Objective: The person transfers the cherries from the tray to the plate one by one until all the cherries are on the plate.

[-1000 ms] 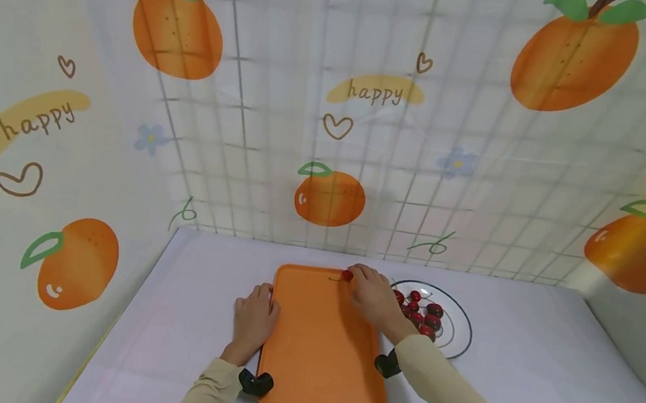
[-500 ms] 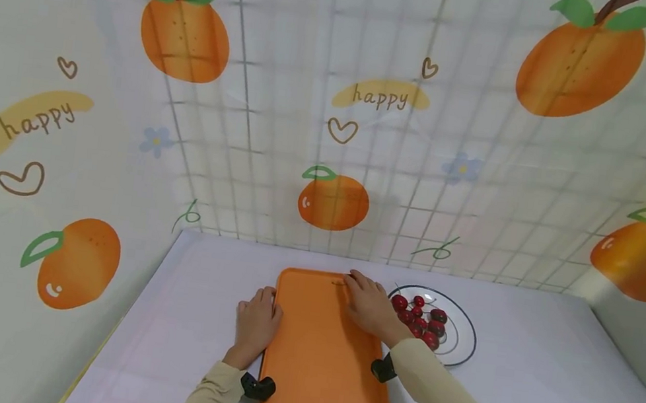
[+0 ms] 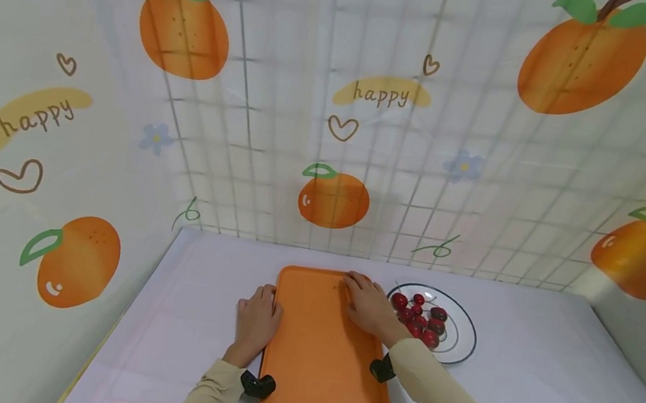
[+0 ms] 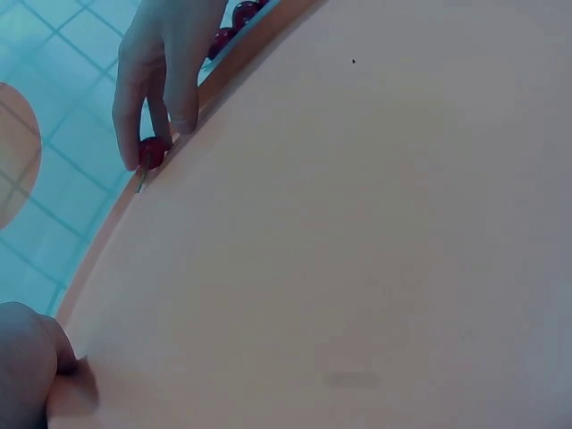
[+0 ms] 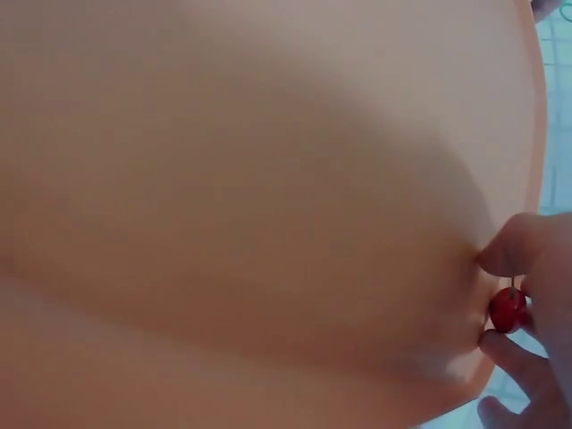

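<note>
An orange tray (image 3: 323, 354) lies lengthwise in front of me on the white tabletop. My left hand (image 3: 256, 323) holds the tray's left rim, its thumb (image 4: 64, 350) visible at the edge in the left wrist view. At the tray's far right corner, my right hand (image 3: 372, 307) has a red cherry (image 5: 508, 309) between thumb and fingers, low at the rim. A short stem shows on that cherry in both wrist views; the fingers hide the fruit in the head view. Just right of this hand stands a white plate (image 3: 460, 337) with several dark red cherries (image 3: 429, 339).
A white cloth printed with oranges (image 3: 334, 201) and a grid hangs behind the table (image 3: 531, 371) and at both sides. Dark devices (image 3: 257, 385) are strapped at the wrists. The right forearm (image 3: 451, 392) passes in front of the plate's near edge.
The cherry, earlier visible left of my right fingertips, is now covered by them in the head view. My right hand has shifted slightly down. The left hand stays on the rim.
</note>
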{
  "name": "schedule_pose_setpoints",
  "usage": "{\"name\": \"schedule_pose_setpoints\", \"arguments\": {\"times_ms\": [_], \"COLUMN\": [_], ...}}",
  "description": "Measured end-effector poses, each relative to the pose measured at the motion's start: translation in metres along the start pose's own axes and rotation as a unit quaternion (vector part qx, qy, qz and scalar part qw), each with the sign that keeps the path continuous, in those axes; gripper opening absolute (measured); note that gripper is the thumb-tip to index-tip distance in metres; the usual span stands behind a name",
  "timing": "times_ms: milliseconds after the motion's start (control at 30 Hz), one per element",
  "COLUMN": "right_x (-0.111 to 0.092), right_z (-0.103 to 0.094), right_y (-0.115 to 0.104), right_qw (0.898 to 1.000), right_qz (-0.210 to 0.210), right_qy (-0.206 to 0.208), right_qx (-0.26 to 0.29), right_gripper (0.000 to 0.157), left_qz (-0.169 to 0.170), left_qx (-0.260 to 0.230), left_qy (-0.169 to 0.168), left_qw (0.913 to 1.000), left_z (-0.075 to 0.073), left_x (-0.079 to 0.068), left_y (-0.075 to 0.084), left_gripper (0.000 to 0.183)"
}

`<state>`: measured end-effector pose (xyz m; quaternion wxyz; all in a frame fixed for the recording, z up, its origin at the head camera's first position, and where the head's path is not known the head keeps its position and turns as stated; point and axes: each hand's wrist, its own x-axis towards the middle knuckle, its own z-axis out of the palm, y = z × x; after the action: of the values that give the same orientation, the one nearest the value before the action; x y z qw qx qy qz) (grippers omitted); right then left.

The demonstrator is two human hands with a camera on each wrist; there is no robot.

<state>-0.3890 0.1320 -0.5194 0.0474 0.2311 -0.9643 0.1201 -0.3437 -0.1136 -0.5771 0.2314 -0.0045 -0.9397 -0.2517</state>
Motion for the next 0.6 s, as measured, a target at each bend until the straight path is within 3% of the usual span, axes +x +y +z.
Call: {"name": "schedule_pose_setpoints", "arguments": {"times_ms": [600], "right_x": [-0.0016], "right_z": [-0.0052], "right_y": [0.0052], "right_qw": [0.998], "right_qz": [0.008], "right_qy": [0.052], "right_qx": [0.021], "right_gripper": [0.035], "left_qz": [-0.001], "left_qx": [-0.001], "left_qy": [0.003], "left_qw": [1.0000], "left_z": [-0.0026], "left_x": [-0.0015], "left_y": [0.0028], "left_gripper": [0.024]}}
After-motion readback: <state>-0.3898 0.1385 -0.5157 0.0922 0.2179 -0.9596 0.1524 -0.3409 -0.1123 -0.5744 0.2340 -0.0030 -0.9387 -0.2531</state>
